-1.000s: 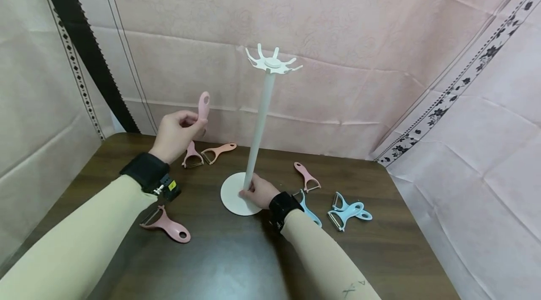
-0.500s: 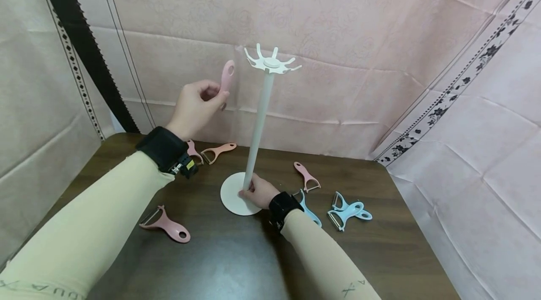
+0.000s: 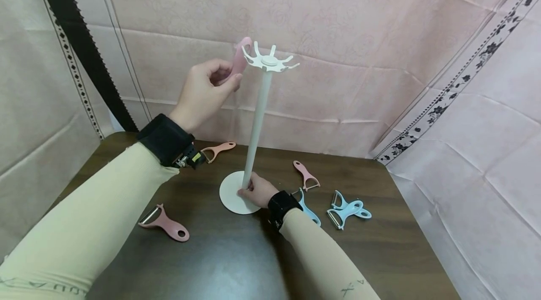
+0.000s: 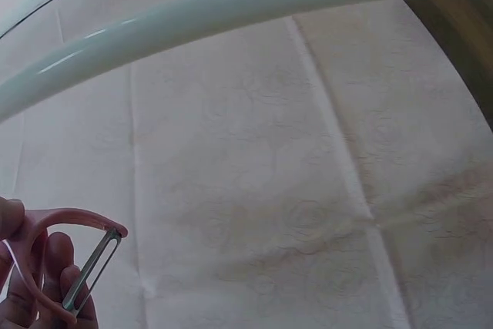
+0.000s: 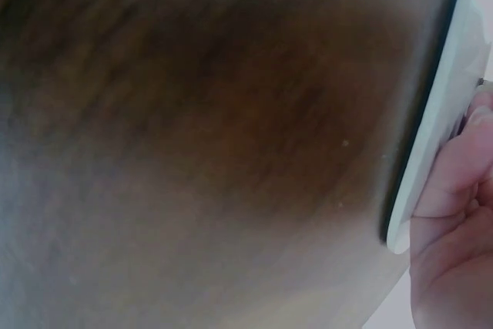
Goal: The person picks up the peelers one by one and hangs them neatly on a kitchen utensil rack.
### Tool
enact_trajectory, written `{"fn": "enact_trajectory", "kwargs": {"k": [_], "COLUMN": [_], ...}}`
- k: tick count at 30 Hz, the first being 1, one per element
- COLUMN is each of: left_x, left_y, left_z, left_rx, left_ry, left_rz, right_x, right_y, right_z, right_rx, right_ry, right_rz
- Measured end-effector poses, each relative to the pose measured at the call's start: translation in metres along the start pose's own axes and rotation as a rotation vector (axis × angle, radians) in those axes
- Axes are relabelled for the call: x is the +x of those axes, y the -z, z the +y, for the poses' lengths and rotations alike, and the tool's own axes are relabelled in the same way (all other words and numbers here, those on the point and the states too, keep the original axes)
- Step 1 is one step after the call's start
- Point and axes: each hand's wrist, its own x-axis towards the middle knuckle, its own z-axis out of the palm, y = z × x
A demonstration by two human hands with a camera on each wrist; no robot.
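A pink Y-shaped peeler [image 3: 239, 59] is pinched by its lower part between the thumb and fingers of my left hand [image 3: 204, 88]. Its handle points up, and the holed end overlaps the leftmost hook of the white hook crown [image 3: 269, 61] in the head view. The left wrist view shows the peeler's metal blade [image 4: 94, 267] beside the fingers. My right hand [image 3: 259, 191] grips the foot of the stand's pole [image 3: 258, 124], close above the round white base [image 3: 230, 194]. In the right wrist view the base's rim [image 5: 412, 182] lies beside the hand. The stand leans slightly right.
On the brown table [image 3: 220, 262] lie a pink peeler [image 3: 169, 226] at front left, an orange peeler [image 3: 219, 150] behind, another pink one [image 3: 305, 175] right of the pole, a blue one [image 3: 309, 211] partly behind the right wrist, and crossed blue peelers [image 3: 347, 211] farther right.
My left hand has carried the pink peeler up and to the right, from low above the table's back edge to the hook crown. My right hand has stayed on the stand's foot.
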Motion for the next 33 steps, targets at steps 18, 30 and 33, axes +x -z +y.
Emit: {"fn": "enact_trajectory", "kwargs": {"k": [18,30,33], "left_x": [0.011,0.001,-0.002], "left_y": [-0.006,-0.007,-0.007], "left_z": [0.015,0.007,0.006], "left_rx": [0.007,0.132,0.127], "left_ry": [-0.025,-0.031,-0.037], "left_rz": [-0.012,-0.080,-0.105], "right_x": [0.001,0.005,0.005], "right_y": [0.000,-0.001,-0.002], "right_z": [0.001,0.004,0.005], "right_rx": [0.022,0.019,0.016], "right_ry": [0.000,0.019,0.014], "right_rz": [-0.006,0.002,0.003]}}
